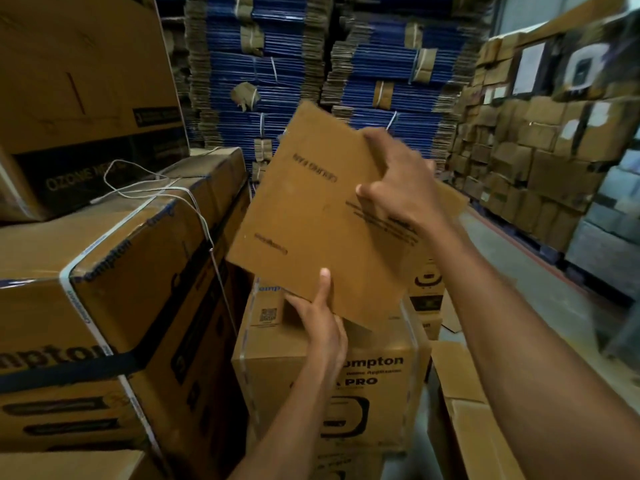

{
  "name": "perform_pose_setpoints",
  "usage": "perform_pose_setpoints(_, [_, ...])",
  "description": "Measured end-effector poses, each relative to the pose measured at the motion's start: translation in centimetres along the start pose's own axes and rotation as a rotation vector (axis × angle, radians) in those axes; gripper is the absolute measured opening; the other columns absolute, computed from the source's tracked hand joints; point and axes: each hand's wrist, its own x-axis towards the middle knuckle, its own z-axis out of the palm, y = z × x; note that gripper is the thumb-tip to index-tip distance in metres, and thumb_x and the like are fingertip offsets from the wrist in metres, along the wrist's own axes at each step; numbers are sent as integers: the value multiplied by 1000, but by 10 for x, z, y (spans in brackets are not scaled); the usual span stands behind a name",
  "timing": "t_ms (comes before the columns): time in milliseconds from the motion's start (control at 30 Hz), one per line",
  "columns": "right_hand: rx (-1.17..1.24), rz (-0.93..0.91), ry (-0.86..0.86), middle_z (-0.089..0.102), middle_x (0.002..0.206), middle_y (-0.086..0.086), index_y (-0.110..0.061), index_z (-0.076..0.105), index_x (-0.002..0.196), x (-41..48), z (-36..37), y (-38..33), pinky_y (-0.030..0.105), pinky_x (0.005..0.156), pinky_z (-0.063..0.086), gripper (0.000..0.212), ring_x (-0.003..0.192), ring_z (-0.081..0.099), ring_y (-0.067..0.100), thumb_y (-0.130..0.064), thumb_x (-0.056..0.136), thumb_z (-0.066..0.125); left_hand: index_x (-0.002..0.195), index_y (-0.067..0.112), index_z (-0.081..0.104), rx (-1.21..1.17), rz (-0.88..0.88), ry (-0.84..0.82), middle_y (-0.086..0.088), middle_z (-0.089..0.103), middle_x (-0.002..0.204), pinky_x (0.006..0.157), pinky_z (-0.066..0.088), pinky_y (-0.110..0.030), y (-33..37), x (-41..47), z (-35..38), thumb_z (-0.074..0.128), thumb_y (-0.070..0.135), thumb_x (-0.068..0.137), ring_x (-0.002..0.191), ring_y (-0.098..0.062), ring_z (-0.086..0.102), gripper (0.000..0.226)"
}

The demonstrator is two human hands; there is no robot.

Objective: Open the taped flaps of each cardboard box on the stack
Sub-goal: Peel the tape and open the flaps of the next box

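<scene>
1. Head view: a cardboard panel (311, 209) is held up and tilted above the Crompton box (294, 375) low in the middle. I cannot tell whether it is still hinged to that box.
2. The left hand (322, 323) pinches the panel's lower edge, thumb on the top face and fingers beneath. The right hand (401, 181) has its fingers curled over the upper right edge, clamped on the board.
3. Risk: a hard pull could tear the board or drag the box askew. The loose white strap (194, 202) hanging just beside the panel could snag it.

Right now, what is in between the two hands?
A flat brown cardboard sheet, seen in the head view. The left hand pinches its lower edge and the right hand grips its upper right edge.
</scene>
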Motion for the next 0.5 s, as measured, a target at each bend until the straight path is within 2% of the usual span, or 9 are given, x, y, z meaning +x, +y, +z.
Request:
perform_pose_setpoints(133, [-274,-182,-124,54,144,-3,-44,36,150,-14,36,-12,48,116,20,74,132,43,22,-35,86,72,152,42,25,-87,-280,61,-5,57,144,109,47,-50,-43,-14,-25,77,21,87,127,-26,59,86])
perform_pose_setpoints(200, [-298,-252,-172,49,150,-3,-44,37,151,-31,54,-8,47,119,16,74,138,38,22,-32,87,72,153,39,30,-56,-372,48,-4,60,143,113,44,-47,-58,-22,-35,79,27,82,130,-26,57,87])
perform_pose_setpoints(267, [-327,-310,-201,47,152,-2,-45,38,150,-50,67,-2,48,119,15,74,140,35,24,-30,86,73,152,22,39,8,-471,67,-9,61,141,111,45,-40,-71,-24,-44,77,30,82,130,-28,57,81])
perform_pose_setpoints(300, [-340,-325,-199,48,152,-1,-44,39,149,-61,72,3,49,119,16,74,140,34,25,-30,85,73,149,13,45,66,-511,85,-12,63,137,106,47,-36,-76,-22,-49,75,29,87,125,-29,61,70])
perform_pose_setpoints(333, [-347,-327,-190,48,151,-1,-44,40,148,-71,76,9,50,118,17,75,140,35,26,-30,83,74,144,9,51,147,-547,97,-13,69,123,98,51,-34,-79,-20,-56,71,27,93,108,-26,68,57])
perform_pose_setpoints(367, [-349,-318,-182,48,151,-1,-43,41,148,-80,78,15,50,117,18,76,140,36,26,-30,82,76,139,5,56,251,-585,99,-9,70,100,90,54,-33,-79,-18,-64,66,25,98,83,-20,68,46])
perform_pose_setpoints(400, [-349,-305,-178,48,151,-2,-42,41,147,-87,78,22,51,116,20,77,139,36,26,-30,81,77,134,3,59,368,-627,79,-5,64,83,84,56,-34,-77,-15,-71,61,23,102,66,-15,59,39])
perform_pose_setpoints(433, [-354,-297,-185,48,152,-3,-42,41,148,-94,78,29,50,115,22,78,139,36,25,-31,80,77,131,2,60,472,-689,39,-4,59,79,80,57,-35,-72,-13,-77,58,23,103,61,-14,54,35])
perform_pose_setpoints(500, [-376,-310,-224,45,155,-5,-42,37,151,-105,75,39,48,116,23,78,141,35,24,-35,83,76,118,7,63,689,-797,-107,-6,62,87,77,57,-33,-49,-14,-79,58,24,103,70,-17,58,23])
